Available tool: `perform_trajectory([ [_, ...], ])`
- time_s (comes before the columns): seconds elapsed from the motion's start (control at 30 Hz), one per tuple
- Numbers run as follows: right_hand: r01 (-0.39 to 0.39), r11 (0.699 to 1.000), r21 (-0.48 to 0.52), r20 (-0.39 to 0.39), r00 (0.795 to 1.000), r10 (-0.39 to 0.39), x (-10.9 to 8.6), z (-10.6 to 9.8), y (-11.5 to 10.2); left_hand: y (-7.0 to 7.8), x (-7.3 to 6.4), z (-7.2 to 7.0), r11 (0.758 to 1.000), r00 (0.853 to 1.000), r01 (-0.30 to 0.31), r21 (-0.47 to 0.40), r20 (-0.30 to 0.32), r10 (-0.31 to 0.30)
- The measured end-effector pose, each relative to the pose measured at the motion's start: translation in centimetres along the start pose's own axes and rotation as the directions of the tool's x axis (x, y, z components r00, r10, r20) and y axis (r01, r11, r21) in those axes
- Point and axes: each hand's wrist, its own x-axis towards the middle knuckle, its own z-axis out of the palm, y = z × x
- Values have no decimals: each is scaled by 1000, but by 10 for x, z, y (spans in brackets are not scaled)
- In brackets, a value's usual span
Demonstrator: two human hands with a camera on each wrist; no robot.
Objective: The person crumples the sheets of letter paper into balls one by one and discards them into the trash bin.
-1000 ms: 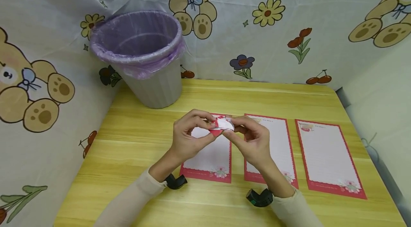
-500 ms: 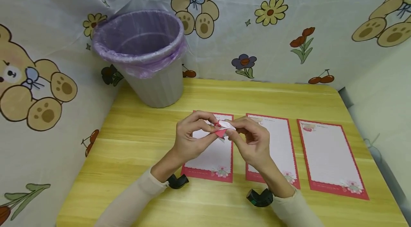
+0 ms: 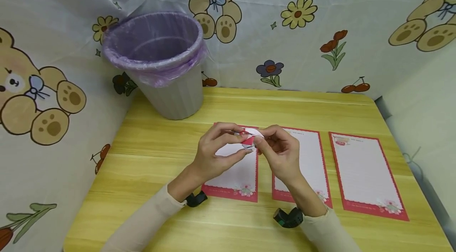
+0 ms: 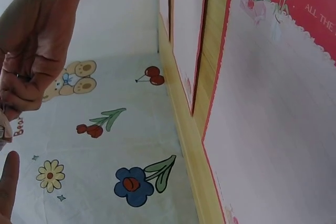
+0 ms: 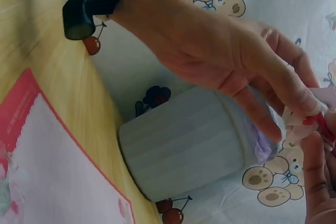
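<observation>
Both hands hold a small crumpled piece of red and white paper (image 3: 248, 140) between them, raised over the sheets. My left hand (image 3: 215, 153) has its fingers against the paper's left side, and its thumb reaches under the lower edge. On the other side, my right hand (image 3: 281, 151) pinches the paper between thumb and curled fingers. In the right wrist view the left hand (image 5: 226, 56) spans the frame, and red shows on the crumpled paper (image 5: 310, 121) at its fingertips. Most of the paper is out of frame in the left wrist view.
Three red-bordered letter sheets, a left one (image 3: 231, 173), a middle one (image 3: 310, 157) and a right one (image 3: 367, 173), lie in a row on the wooden table (image 3: 149, 173). A grey bin (image 3: 174, 97) with a purple liner stands at the back left. Bear-print cloth (image 3: 242, 66) hangs behind.
The paper has been turned and squeezed between the fingers, so its red and white faces show differently. My left thumb has moved away from the fingers and lower. The sheets and bin stay put.
</observation>
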Motion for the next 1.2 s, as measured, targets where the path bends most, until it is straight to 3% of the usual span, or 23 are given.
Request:
perform_trajectory([
  [0.23,-6,997,83,33,999,4,2,0,-5,0,7,-1,995,998,-61,-82,2,62],
  [0.5,-58,990,127,79,996,49,-3,0,-7,1,8,-4,989,989,-146,-31,24,147],
  [0.87,-42,988,147,88,996,30,-5,3,-4,0,7,-8,988,992,-125,-91,19,127],
  [1.2,-79,987,143,125,990,61,-4,8,-2,-1,3,-14,986,989,-149,-75,7,150],
])
